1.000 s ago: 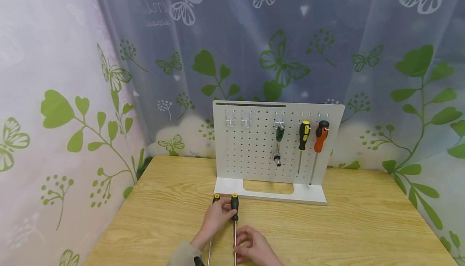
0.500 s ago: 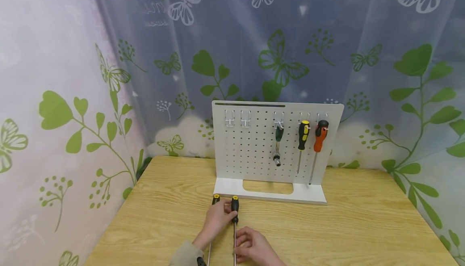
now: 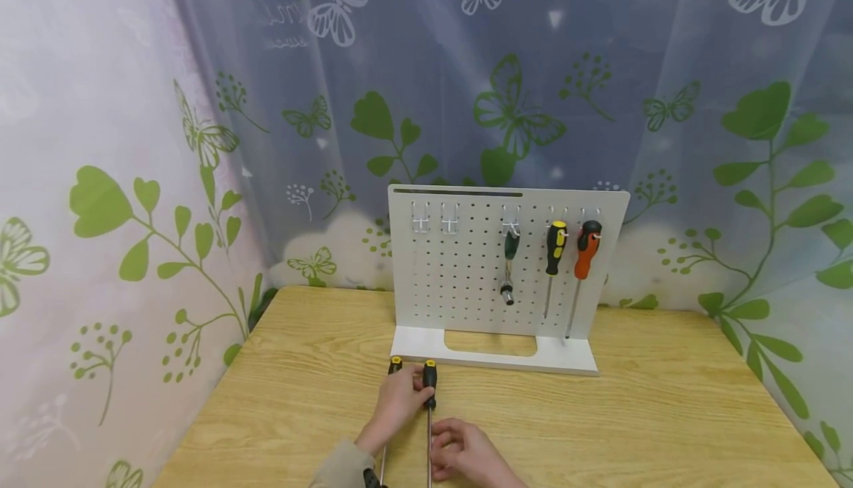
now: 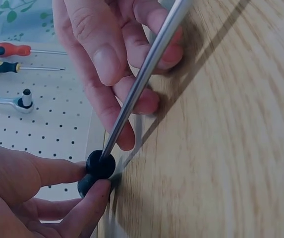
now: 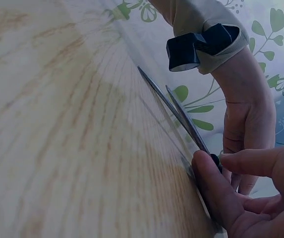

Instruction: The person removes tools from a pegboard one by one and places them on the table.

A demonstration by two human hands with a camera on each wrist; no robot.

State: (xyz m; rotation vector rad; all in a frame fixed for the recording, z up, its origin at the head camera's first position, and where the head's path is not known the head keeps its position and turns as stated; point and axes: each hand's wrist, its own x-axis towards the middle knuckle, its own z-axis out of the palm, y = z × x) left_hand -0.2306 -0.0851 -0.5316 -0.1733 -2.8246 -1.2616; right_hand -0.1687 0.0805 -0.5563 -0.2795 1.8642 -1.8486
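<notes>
Head view: the right hand [image 3: 469, 451] is at the near side of the table [image 3: 666, 384], between five and six o'clock, its fingers loosely bent beside the shaft of a screwdriver [image 3: 430, 375]; the left wrist view shows its thumb apart from that shaft, but whether any finger touches the metal I cannot tell. A beige sleeve [image 3: 341, 466] with a black device [image 5: 186, 49] at the cuff comes in from seven o'clock and leads to the left hand [image 3: 396, 403], at ten o'clock from the right one. Its thumb and finger pinch the screwdriver by the black handle, close to where the shaft begins. The yellow-ended handle points to twelve, the shaft to six. A second screwdriver [image 3: 396, 364], also black and yellow, lies near it at nine o'clock, its middle covered by the left hand; whether they touch I cannot tell. Just past both handles a white board [image 3: 453, 281] stands upright on a flat base, at one o'clock from the hands. Clear hooks [image 3: 450, 225] sit at its ten o'clock. A ratchet [image 3: 511, 249] hangs near the board's middle, socket end toward six. A yellow-and-black driver [image 3: 556, 247] hangs at two o'clock, an orange driver [image 3: 588, 255] at three. Behind stretches a curtain [image 3: 413, 51] printed with green leaves and butterflies.
</notes>
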